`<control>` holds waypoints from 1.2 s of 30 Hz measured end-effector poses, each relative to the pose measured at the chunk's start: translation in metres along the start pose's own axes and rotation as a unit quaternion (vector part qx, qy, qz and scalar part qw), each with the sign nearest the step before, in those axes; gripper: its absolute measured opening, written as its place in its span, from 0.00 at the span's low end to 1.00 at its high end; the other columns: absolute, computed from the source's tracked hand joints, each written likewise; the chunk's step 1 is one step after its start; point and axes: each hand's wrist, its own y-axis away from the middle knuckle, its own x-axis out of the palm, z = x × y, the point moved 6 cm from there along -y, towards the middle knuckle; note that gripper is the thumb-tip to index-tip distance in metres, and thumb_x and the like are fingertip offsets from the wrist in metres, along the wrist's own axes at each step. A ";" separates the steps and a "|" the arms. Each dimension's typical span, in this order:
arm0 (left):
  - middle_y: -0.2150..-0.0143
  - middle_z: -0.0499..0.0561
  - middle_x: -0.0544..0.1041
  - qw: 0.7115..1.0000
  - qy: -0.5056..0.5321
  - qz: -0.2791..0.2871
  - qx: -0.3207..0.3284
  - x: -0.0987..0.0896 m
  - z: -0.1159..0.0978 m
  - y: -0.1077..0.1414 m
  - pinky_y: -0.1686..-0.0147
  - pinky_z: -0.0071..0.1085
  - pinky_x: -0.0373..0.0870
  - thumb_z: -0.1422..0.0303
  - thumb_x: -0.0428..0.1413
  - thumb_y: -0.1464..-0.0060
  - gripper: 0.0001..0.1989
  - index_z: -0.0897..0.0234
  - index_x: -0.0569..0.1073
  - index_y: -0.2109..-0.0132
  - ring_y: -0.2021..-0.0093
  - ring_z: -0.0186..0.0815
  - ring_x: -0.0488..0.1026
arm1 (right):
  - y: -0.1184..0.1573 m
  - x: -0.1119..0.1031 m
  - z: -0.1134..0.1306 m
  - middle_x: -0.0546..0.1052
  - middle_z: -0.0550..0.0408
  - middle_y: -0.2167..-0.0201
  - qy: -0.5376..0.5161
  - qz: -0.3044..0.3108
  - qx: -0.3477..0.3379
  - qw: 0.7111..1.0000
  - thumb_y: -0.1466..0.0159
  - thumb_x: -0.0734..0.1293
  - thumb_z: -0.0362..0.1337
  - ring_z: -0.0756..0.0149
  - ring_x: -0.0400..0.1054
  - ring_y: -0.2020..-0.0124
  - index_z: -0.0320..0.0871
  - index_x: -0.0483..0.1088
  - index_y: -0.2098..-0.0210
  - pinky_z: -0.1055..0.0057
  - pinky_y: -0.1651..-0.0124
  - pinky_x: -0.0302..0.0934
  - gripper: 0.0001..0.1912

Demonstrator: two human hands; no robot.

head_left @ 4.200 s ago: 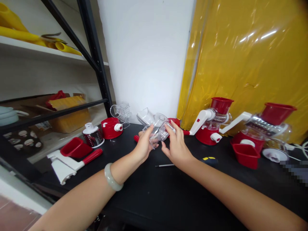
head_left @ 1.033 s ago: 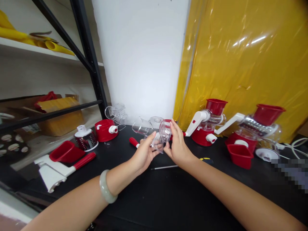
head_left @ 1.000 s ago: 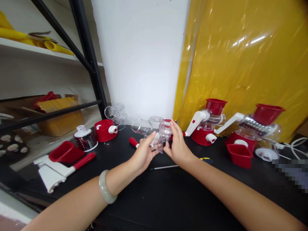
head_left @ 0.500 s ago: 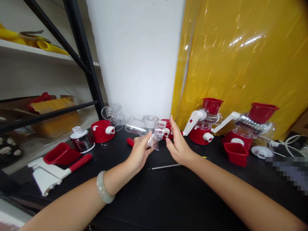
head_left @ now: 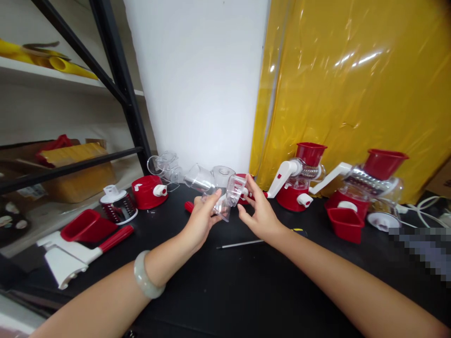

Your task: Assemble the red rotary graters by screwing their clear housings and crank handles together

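My left hand (head_left: pixel 204 213) is closed around a clear plastic grater housing (head_left: pixel 200 178), raised above the black table and tilted. The housing has a wide tube to the left, a round opening on top and a ribbed end to the right. My right hand (head_left: pixel 259 209) is beside that ribbed end, thumb and fingers apart. Its fingertips come up to the rim; whether they touch it I cannot tell. Behind the hands a red grater base (head_left: pixel 245 180) is partly hidden. A red handle (head_left: pixel 189 206) shows left of my left hand. Below lies a screwdriver (head_left: pixel 241 244).
At left are a red base (head_left: pixel 150 192), a grating drum (head_left: pixel 118 206), a red hopper (head_left: pixel 88 225) and a white crank (head_left: pixel 70 253). Another clear housing (head_left: pixel 167 164) stands behind. Two assembled graters, one a red-and-white grater (head_left: pixel 294 195), stand right, near a loose red hopper (head_left: pixel 345 225).
My right hand has moved slightly left, bringing its fingertips to the housing's ribbed end. The housing has tilted, its right end turning more toward me. My left hand keeps its hold.
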 end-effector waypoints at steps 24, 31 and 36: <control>0.57 0.50 0.70 0.984 -0.167 -0.026 0.054 -0.010 -0.012 -0.011 0.62 0.38 0.75 0.53 0.65 0.50 0.25 0.60 0.60 0.58 0.60 0.41 0.76 | 0.014 0.010 -0.006 0.49 0.42 0.27 0.054 -0.038 0.008 0.998 0.35 0.68 0.37 0.48 0.50 0.28 0.50 0.40 0.25 0.47 0.35 0.65 0.46; 0.55 0.51 0.74 0.919 -0.284 -0.033 0.271 -0.016 -0.041 -0.003 0.54 0.36 0.69 0.60 0.72 0.60 0.31 0.59 0.63 0.55 0.58 0.41 0.75 | 0.019 0.014 -0.020 0.46 0.38 0.27 0.040 -0.051 0.056 0.996 0.36 0.69 0.39 0.45 0.49 0.28 0.48 0.33 0.25 0.44 0.36 0.64 0.51; 0.62 0.49 0.73 0.944 -0.258 -0.060 0.195 -0.026 -0.034 -0.016 0.59 0.36 0.70 0.55 0.69 0.55 0.25 0.60 0.64 0.59 0.63 0.40 0.74 | 0.020 0.016 -0.027 0.50 0.38 0.28 0.027 -0.051 0.086 0.995 0.38 0.71 0.40 0.44 0.52 0.29 0.49 0.37 0.25 0.44 0.37 0.65 0.52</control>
